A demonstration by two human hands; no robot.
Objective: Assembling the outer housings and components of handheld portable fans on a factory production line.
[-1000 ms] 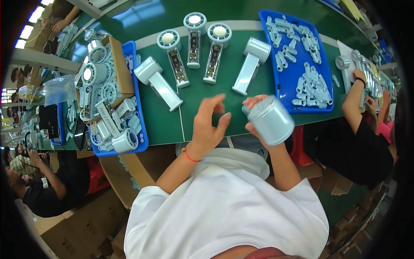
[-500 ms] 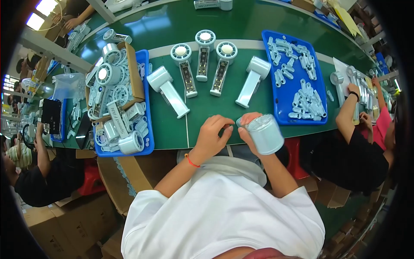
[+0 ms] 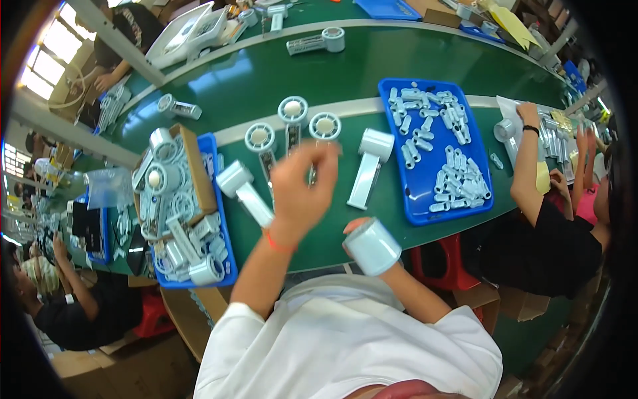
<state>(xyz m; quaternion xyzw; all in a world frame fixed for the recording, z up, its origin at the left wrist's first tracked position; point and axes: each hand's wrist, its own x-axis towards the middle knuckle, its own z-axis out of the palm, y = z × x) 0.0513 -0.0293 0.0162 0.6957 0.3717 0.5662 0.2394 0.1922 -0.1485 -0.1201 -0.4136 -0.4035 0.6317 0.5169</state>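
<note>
My right hand (image 3: 357, 226) grips a pale blue handheld fan (image 3: 375, 247) near the table's front edge. Its round head faces up toward me, and the handle is hidden. My left hand (image 3: 307, 189), smeared by motion, is raised over the middle of the table with its fingers bent; whether anything small is in them cannot be made out. Beyond it lie three fans with open handles showing their inner parts, one of them a fan (image 3: 260, 138) partly covered by my hand. A closed fan (image 3: 244, 189) lies to their left, another closed fan (image 3: 369, 166) to their right.
A blue tray (image 3: 415, 193) of small pale blue parts lies at the right. At the left, another blue tray (image 3: 226, 246) bears a cardboard box (image 3: 199, 166) full of fan pieces. One fan (image 3: 318, 42) lies farther back. Co-workers sit on both sides.
My left hand has moved away from the right one, forward over the fans. My right hand still holds its fan. The view has shifted, showing more of the table's far side.
</note>
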